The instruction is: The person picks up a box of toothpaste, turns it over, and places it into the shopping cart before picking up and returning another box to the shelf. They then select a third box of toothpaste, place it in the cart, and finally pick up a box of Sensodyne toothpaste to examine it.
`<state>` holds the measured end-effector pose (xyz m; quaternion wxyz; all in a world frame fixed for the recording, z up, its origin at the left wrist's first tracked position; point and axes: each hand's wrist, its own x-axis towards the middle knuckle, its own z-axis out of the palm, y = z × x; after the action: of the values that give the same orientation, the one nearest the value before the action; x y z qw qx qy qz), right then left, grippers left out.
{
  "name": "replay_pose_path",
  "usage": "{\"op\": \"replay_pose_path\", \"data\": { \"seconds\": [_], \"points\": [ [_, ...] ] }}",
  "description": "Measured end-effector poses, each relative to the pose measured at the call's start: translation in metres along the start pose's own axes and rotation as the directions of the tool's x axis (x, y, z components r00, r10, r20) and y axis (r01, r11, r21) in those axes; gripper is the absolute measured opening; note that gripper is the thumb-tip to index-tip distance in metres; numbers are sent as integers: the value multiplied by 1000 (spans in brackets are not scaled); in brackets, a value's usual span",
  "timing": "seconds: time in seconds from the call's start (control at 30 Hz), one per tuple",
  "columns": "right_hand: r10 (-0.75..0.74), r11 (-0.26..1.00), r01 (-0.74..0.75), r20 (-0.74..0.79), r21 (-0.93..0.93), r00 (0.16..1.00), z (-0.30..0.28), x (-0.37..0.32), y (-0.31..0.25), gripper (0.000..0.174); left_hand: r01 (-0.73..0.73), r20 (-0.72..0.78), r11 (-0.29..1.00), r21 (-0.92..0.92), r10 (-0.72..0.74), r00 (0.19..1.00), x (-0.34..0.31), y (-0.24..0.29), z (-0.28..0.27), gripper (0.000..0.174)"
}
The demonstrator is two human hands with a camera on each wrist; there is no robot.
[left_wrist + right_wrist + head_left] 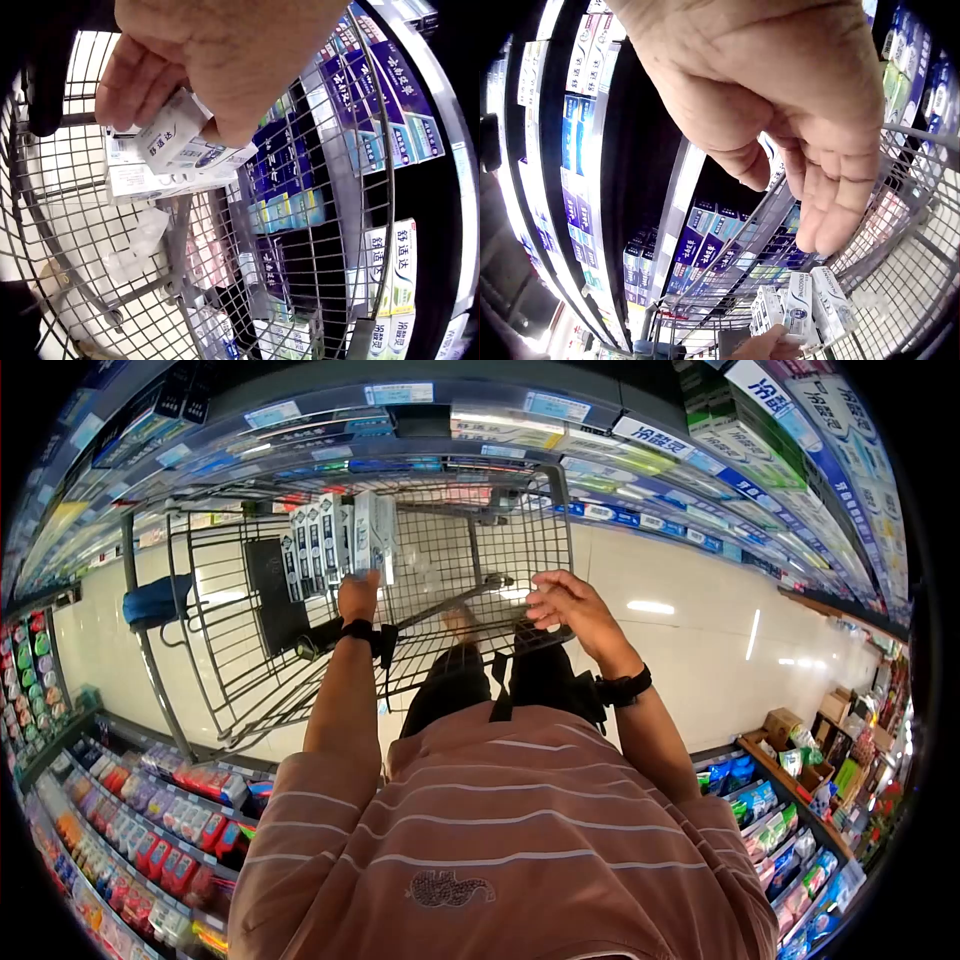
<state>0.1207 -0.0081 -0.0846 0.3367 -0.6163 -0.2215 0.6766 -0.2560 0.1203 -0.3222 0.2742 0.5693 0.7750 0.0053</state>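
White rectangular cardboard toothpaste boxes [335,545] fanned, gripped by left hand [358,598]; right hand [572,612] relaxed, empty, at 3 o'clock; wire-mesh cart [470,530] beneath.

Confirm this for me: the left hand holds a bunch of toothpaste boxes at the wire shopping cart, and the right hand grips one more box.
Not quite. The right hand grips nothing: the right wrist view shows its fingers relaxed and empty. The rest stands: the left hand holds a bunch of toothpaste boxes at the wire shopping cart.
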Motion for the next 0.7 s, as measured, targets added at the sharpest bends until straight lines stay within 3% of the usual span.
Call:
{"op": "replay_pose_path", "data": {
  "seconds": [0.03, 0.13, 0.23, 0.37, 0.7],
  "points": [
    [-1, 1000, 1, 9, -4, 1000, 2, 1, 1, 35, 6, -34, 999, 36, -5, 999, 6, -7, 4, 64],
    [-7, 1000, 7, 26, -18, 1000, 3, 4, 1, 37, 40, 41, 982, -183, -33, 999, 11, -17, -4, 54],
    [2, 999, -1, 48, -32, 999, 9, 5, -6, 38, 342, 365, 780, -524, -157, 918, -12, 8, -46, 50],
    [14, 998, -9, 81, -61, 997, 14, 12, -11, 37, 402, 448, 657, -638, -108, 888, -46, 34, -91, 48],
    [-11, 991, 32, 163, -126, 987, 27, 27, -26, 36, 234, 407, 621, -748, 151, 901, -110, 32, -159, 47]
  ]
}}
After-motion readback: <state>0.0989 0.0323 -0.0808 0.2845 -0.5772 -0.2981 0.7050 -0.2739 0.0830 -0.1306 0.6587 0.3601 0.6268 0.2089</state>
